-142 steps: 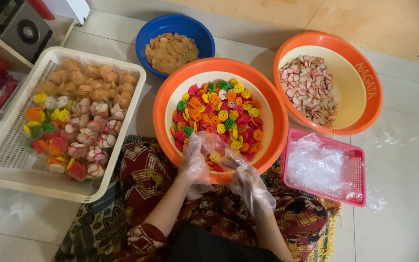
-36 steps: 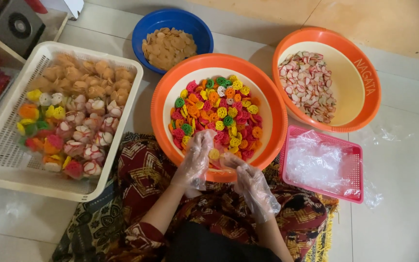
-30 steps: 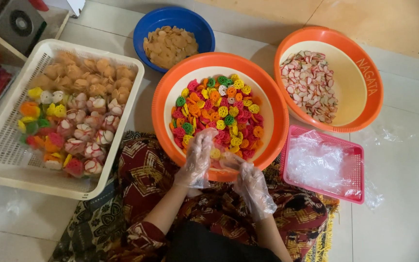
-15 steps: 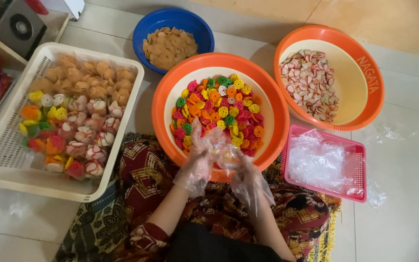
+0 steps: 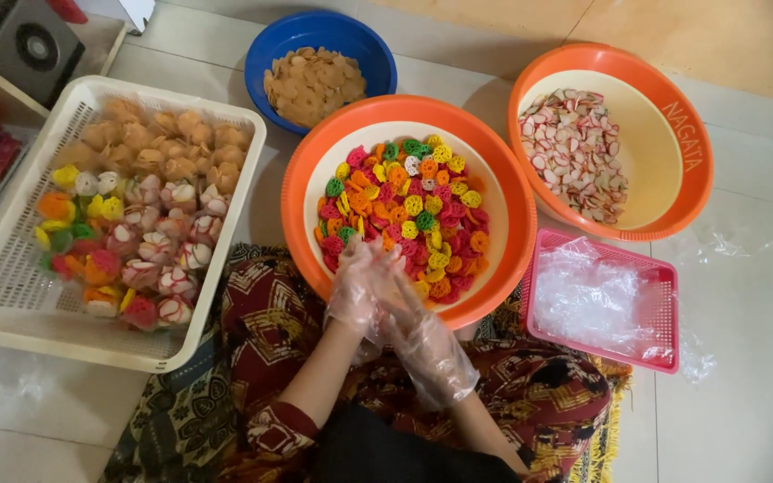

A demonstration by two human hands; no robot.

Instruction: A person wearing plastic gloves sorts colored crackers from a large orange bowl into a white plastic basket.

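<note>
The left hand point(image 5: 357, 288) and right hand point(image 5: 422, 344) are wearing crinkled clear gloves that are blurring the fingers, so any grip is unclear. They are covering the colourful crackers point(image 5: 404, 215) at the 6 o'clock rim of the orange basin point(image 5: 297, 179). At 9 o'clock, the white basket point(image 5: 225, 233) is being cropped by the frame edge

filled packs: your white basket point(image 5: 225, 268), left, holds small clear bags of snacks point(image 5: 149, 268)
empty bags: clear plastic pile point(image 5: 588, 300), pink tray point(image 5: 664, 277), right
</note>
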